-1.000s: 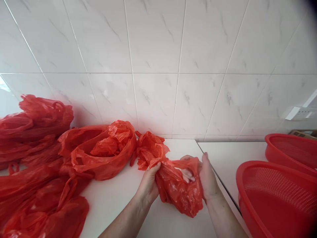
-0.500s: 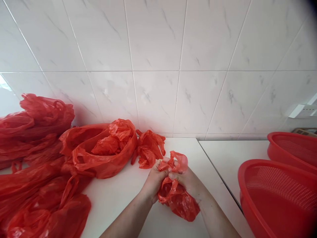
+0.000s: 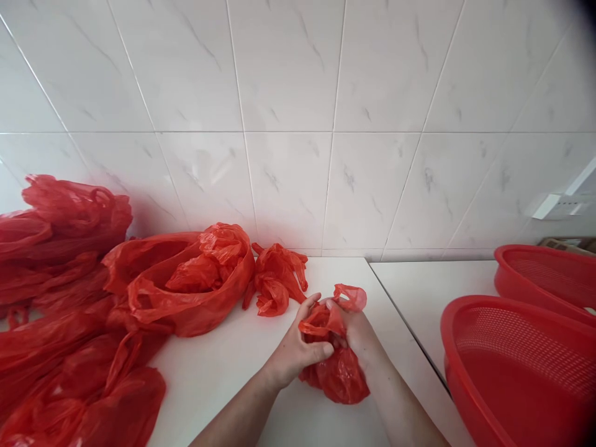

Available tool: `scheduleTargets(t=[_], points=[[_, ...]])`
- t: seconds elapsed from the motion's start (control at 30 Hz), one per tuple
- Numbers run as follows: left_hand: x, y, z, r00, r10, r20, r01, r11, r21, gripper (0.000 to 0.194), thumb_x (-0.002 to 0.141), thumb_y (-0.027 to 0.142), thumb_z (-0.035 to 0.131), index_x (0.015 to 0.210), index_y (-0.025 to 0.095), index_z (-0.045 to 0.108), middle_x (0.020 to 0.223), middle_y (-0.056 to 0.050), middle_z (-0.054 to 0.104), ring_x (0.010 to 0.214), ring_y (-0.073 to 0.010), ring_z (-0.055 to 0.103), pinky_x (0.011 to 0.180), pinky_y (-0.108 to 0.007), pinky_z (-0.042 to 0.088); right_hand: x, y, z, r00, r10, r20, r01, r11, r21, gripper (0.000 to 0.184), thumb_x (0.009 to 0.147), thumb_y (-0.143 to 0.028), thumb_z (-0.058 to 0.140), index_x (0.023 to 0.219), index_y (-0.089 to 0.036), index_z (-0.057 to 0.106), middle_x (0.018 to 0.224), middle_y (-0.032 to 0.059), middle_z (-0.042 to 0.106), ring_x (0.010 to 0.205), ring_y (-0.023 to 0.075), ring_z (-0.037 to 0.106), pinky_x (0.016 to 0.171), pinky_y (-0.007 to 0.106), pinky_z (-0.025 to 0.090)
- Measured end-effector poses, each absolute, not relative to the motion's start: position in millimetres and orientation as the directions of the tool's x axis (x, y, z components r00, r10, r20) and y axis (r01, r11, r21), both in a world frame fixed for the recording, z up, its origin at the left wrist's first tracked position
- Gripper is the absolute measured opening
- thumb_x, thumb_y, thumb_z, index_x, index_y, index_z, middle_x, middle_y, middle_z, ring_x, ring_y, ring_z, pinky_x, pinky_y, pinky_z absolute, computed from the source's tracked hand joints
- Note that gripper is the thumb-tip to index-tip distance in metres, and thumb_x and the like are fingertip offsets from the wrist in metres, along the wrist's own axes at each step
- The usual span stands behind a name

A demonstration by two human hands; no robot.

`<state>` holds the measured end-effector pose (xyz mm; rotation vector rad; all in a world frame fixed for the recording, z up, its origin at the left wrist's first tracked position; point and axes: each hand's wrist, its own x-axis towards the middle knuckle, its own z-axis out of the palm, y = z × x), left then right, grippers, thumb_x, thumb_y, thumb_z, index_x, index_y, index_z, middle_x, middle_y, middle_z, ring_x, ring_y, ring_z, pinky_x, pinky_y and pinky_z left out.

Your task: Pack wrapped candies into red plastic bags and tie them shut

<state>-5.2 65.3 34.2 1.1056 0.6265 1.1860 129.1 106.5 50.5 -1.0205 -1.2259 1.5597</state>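
Note:
Between my two hands a crumpled red plastic bag point(image 3: 342, 375) hangs just over the white table, one handle loop sticking up above the right hand. My left hand point(image 3: 298, 347) grips the bag's left side, its thumb lying across the front. On the other side my right hand point(image 3: 356, 329) is closed around the bunched upper part, its fingers partly covered by the plastic. Behind the left hand a small knotted red bag point(image 3: 279, 279) rests by the wall. Left of it, an open red bag point(image 3: 195, 316) has smaller crumpled bags inside.
A large heap of red plastic bags point(image 3: 69, 267) fills the left side. At the right stand two red perforated baskets point(image 3: 459, 347), one behind the other. A tiled wall point(image 3: 288, 192) closes off the back, and a narrow gap splits the white tabletop point(image 3: 214, 379).
My left thumb has moved down and across the bag's front, and the left hand has spread wider. The handle loop has shifted right. The view has turned slightly.

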Motion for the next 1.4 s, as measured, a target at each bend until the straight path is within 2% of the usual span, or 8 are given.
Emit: scheduleTargets(t=[0.07, 0.2, 0.4, 0.57, 0.7, 0.93, 1.27, 1.4], points=[[2, 63, 36, 0.201, 0.970, 0.135, -0.367, -0.053, 0.929, 0.092, 0.062, 0.039, 0.081, 0.139, 0.026, 0.033, 0.127, -0.011, 0.056, 0.118, -0.0299, 0.050, 0.099, -0.039, 0.038, 126, 103, 53, -0.266, 0.961, -0.073, -0.086, -0.099, -0.991, 0.024, 0.076, -0.041, 0.061, 0.066, -0.020, 0.057, 0.054, -0.0027, 0.052, 0.046, 0.0103, 0.041, 0.045, 0.025, 0.032], [11, 64, 37, 0.027, 1.000, 0.002, -0.407, 0.010, 0.913, 0.042, 0.084, 0.051, 0.055, 0.112, 0.021, 0.058, 0.113, -0.009, 0.064, 0.111, -0.0264, 0.056, 0.091, -0.035, 0.044, 125, 96, 57, -0.335, 0.942, -0.029, -0.049, -0.048, -0.998, 0.013, 0.077, -0.034, 0.059, 0.074, -0.021, 0.060, 0.059, -0.0037, 0.050, 0.049, 0.0102, 0.040, 0.045, 0.023, 0.031], [2, 73, 30, 0.019, 0.998, -0.065, -0.505, 0.066, 0.861, 0.030, 0.080, 0.044, 0.061, 0.083, 0.015, 0.061, 0.075, -0.007, 0.067, 0.075, -0.0208, 0.064, 0.063, -0.028, 0.047, 138, 93, 56, -0.574, 0.815, -0.079, -0.250, -0.267, -0.931, 0.039, 0.086, -0.051, 0.045, 0.092, -0.020, 0.068, 0.060, -0.0011, 0.052, 0.060, 0.0157, 0.051, 0.063, 0.030, 0.044], [-2, 78, 27, -0.071, 0.997, -0.041, -0.502, -0.001, 0.865, 0.027, 0.078, 0.037, 0.066, 0.094, 0.016, 0.060, 0.086, -0.005, 0.065, 0.078, -0.0164, 0.062, 0.070, -0.026, 0.047, 142, 96, 59, -0.585, 0.811, -0.003, -0.067, -0.052, -0.996, 0.032, 0.077, -0.031, 0.062, 0.108, -0.023, 0.065, 0.095, 0.0034, 0.064, 0.090, 0.0189, 0.059, 0.086, 0.033, 0.045], [-2, 76, 27, -0.128, 0.992, -0.019, -0.480, -0.046, 0.876, 0.028, 0.078, 0.036, 0.067, 0.096, 0.020, 0.055, 0.082, -0.002, 0.063, 0.073, -0.0139, 0.061, 0.071, -0.027, 0.047, 138, 100, 55, -0.475, 0.880, 0.003, 0.125, 0.071, -0.990, 0.048, 0.073, -0.020, 0.058, 0.120, -0.029, 0.054, 0.086, -0.0015, 0.061, 0.075, 0.0161, 0.060, 0.068, 0.029, 0.050], [2, 67, 33, -0.102, 0.994, 0.049, -0.334, -0.080, 0.939, 0.020, 0.077, 0.030, 0.068, 0.089, 0.020, 0.055, 0.086, -0.001, 0.062, 0.076, -0.0127, 0.058, 0.070, -0.024, 0.044, 130, 106, 40, -0.095, 0.994, 0.051, 0.395, 0.085, -0.915, 0.026, 0.074, -0.024, 0.049, 0.097, -0.026, 0.062, 0.080, -0.0005, 0.065, 0.067, 0.0171, 0.059, 0.057, 0.027, 0.045], [6, 63, 42, -0.084, 0.994, 0.071, 0.015, -0.070, 0.997, 0.022, 0.084, 0.033, 0.057, 0.103, 0.021, 0.057, 0.092, -0.003, 0.063, 0.081, -0.0166, 0.057, 0.074, -0.028, 0.044, 125, 100, 38, -0.039, 0.977, 0.210, 0.350, 0.210, -0.913, 0.019, 0.080, -0.023, 0.043, 0.077, -0.025, 0.061, 0.081, -0.0019, 0.065, 0.073, 0.0160, 0.057, 0.061, 0.026, 0.042], [7, 64, 42, -0.074, 0.995, 0.069, 0.016, -0.068, 0.998, 0.016, 0.082, 0.033, 0.058, 0.091, 0.020, 0.061, 0.084, -0.001, 0.063, 0.078, -0.0166, 0.056, 0.069, -0.026, 0.043, 125, 100, 38, -0.054, 0.982, 0.181, 0.346, 0.189, -0.919, 0.018, 0.081, -0.024, 0.043, 0.069, -0.023, 0.057, 0.065, -0.0028, 0.059, 0.060, 0.0149, 0.048, 0.053, 0.025, 0.036]])
